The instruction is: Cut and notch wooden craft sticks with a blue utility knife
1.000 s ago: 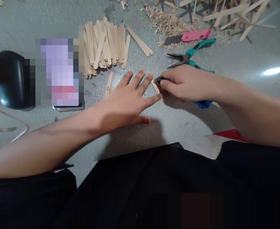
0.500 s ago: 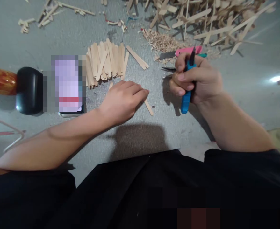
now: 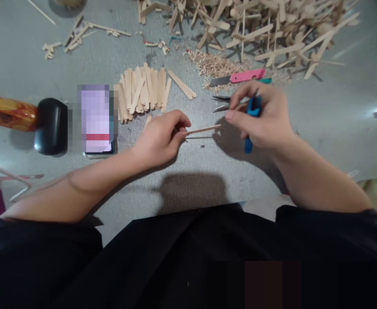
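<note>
My left hand (image 3: 162,137) is closed in a pinch on one end of a thin wooden stick (image 3: 204,129), held edge-on a little above the grey floor, its shadow just below it. My right hand (image 3: 260,116) is curled round a blue-handled cutting tool (image 3: 251,120), and its forefinger reaches to the stick's free end. A neat stack of flat wooden sticks (image 3: 143,92) lies just beyond my left hand. One loose stick (image 3: 147,122) lies partly hidden behind my left knuckles.
A black rubber mallet (image 3: 48,125) with a brown handle lies at the left beside a blurred phone (image 3: 96,118). Pliers (image 3: 222,103), a pink utility knife (image 3: 239,77), shavings (image 3: 212,64) and a heap of cut sticks (image 3: 272,30) lie farther back. My dark-clothed legs fill the foreground.
My left hand, flat on the floor a second ago, has picked the stick up off the floor and turned it level. My right hand lifted the blue tool, then came down to the stick's end.
</note>
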### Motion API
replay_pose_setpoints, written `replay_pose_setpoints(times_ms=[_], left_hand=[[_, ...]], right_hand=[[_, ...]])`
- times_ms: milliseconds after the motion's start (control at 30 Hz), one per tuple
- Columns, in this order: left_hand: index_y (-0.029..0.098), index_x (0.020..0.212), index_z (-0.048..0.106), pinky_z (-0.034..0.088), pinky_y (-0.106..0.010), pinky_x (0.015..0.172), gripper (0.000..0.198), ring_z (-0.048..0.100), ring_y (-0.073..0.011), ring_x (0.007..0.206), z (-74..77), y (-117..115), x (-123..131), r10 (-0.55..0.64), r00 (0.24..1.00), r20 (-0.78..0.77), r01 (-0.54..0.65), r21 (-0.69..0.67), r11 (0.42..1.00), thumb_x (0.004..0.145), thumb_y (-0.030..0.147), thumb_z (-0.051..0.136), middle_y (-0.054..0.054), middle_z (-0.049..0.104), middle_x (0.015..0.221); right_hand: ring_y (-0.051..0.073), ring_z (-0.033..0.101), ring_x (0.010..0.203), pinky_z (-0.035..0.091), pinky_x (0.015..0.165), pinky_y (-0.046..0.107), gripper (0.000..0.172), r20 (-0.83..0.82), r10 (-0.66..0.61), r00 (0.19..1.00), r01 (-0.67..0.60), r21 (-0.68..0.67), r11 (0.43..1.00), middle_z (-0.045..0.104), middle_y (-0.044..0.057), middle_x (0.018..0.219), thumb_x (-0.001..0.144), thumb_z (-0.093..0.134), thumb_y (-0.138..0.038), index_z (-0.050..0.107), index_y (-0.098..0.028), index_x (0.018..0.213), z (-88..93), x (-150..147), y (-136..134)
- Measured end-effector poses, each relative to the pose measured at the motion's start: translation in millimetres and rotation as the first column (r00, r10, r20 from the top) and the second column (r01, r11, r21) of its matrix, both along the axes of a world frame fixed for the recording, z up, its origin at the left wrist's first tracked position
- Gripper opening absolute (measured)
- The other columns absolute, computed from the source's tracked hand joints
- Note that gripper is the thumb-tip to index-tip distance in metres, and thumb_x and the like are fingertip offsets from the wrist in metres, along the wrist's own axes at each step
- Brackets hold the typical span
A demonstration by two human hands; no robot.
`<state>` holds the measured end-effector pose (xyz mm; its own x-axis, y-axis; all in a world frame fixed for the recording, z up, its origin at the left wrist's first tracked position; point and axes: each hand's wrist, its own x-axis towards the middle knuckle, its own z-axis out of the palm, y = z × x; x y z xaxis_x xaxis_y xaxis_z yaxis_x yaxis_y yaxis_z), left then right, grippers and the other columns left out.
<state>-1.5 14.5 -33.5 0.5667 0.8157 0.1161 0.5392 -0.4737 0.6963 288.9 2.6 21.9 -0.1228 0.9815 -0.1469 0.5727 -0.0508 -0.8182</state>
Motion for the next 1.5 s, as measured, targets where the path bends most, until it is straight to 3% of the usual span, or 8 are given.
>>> replay_pose_setpoints(times_ms=[233, 433, 533, 767, 867, 1233, 1367, 1500], left_hand=[[0.023, 0.117, 0.075, 0.061, -0.033, 0.077, 0.014, 0.072, -0.0186, 0.082, 4.0, -3, 4, 0.084, 0.983, 0.165, -0.041, -0.248, 0.968, 0.105, 0.022, 0.066, -0.004, 0.081, 0.095], [0.022, 0.108, 0.078, 0.066, -0.045, 0.096, 0.022, 0.074, -0.0251, 0.098, 13.1, -3, 3, -0.041, 0.999, -0.03, 0.039, -0.068, 0.997, 0.111, 0.02, 0.056, -0.011, 0.081, 0.108], [0.019, 0.112, 0.079, 0.064, -0.045, 0.093, 0.027, 0.075, -0.0275, 0.102, 22.8, -9, 3, -0.033, 0.985, -0.167, 0.041, 0.044, 0.998, 0.114, 0.022, 0.053, -0.014, 0.08, 0.113], [0.018, 0.109, 0.082, 0.05, -0.039, 0.072, 0.03, 0.074, -0.0249, 0.083, 37.1, -24, 2, -0.417, 0.696, -0.584, 0.591, 0.138, 0.795, 0.115, 0.014, 0.053, -0.011, 0.08, 0.102], [0.018, 0.116, 0.083, 0.052, -0.04, 0.074, 0.03, 0.076, -0.0251, 0.083, 28.0, -21, 3, -0.474, 0.671, -0.57, 0.647, 0.139, 0.749, 0.118, 0.017, 0.053, -0.01, 0.081, 0.101], [0.022, 0.116, 0.077, 0.059, -0.045, 0.088, 0.024, 0.078, -0.0309, 0.102, 17.8, 3, 0, 0.017, 0.943, -0.333, 0.052, 0.196, 0.979, 0.115, 0.026, 0.054, -0.016, 0.082, 0.113], [0.022, 0.111, 0.076, 0.052, -0.039, 0.077, 0.016, 0.071, -0.0241, 0.081, 27.7, -7, 3, 0.034, 0.955, -0.293, -0.043, -0.022, 0.999, 0.109, 0.028, 0.061, -0.007, 0.079, 0.09], [0.023, 0.092, 0.076, 0.047, -0.036, 0.071, 0.017, 0.068, -0.022, 0.073, 36.0, -5, 8, -0.021, 0.948, -0.318, -0.073, -0.28, 0.957, 0.104, 0.032, 0.069, -0.005, 0.079, 0.078]], right_hand=[[0.033, 0.074, 0.093, 0.061, 0.089, 0.048, 0.021, 0.239, 0.148, 0.96, -0.134, -0.073, 0.988, 0.068, 0.003, 0.084, 0.105, 0.074, -0.042, 0.066, -0.031, 0.088, 3.3, -11, -8], [0.03, 0.072, 0.088, 0.059, 0.079, 0.044, 0.026, 0.154, 0.131, 0.979, -0.121, -0.072, 0.99, 0.067, 0.002, 0.08, 0.099, 0.082, -0.051, 0.066, -0.032, 0.089, -3.5, -8, -8], [0.026, 0.061, 0.073, 0.053, 0.072, 0.045, 0.043, 0.014, 0.0, 1.0, -0.002, 0.157, 0.988, 0.058, 0.001, 0.072, 0.094, 0.085, -0.063, 0.059, -0.033, 0.079, -11.8, -5, -7], [0.028, 0.057, 0.07, 0.054, 0.075, 0.05, 0.051, 0.059, -0.117, 0.991, 0.092, 0.327, 0.941, 0.055, 0.001, 0.067, 0.102, 0.083, -0.073, 0.055, -0.037, 0.08, -14.8, 4, -5], [0.028, 0.057, 0.072, 0.055, 0.08, 0.05, 0.049, 0.074, -0.1, 0.992, 0.069, 0.344, 0.937, 0.056, 0.002, 0.071, 0.105, 0.08, -0.069, 0.052, -0.036, 0.08, -11.1, 4, -5], [0.029, 0.076, 0.097, 0.057, 0.084, 0.045, 0.005, 0.194, -0.026, 0.981, -0.041, 0.337, 0.941, 0.08, 0.011, 0.114, 0.113, 0.062, -0.036, 0.059, -0.034, 0.115, -8.3, 12, -9], [0.029, 0.082, 0.105, 0.061, 0.085, 0.044, 0.039, 0.227, 0.12, 0.966, -0.165, 0.19, 0.968, 0.082, 0.014, 0.142, 0.12, 0.053, -0.04, 0.05, -0.032, 0.158, -2.6, 16, -16], [0.035, 0.085, 0.106, 0.056, 0.084, 0.045, 0.042, 0.453, 0.319, 0.832, -0.443, 0.197, 0.875, 0.086, 0.018, 0.135, 0.118, 0.051, -0.039, 0.066, -0.021, 0.152, -4.3, 7, -20]])
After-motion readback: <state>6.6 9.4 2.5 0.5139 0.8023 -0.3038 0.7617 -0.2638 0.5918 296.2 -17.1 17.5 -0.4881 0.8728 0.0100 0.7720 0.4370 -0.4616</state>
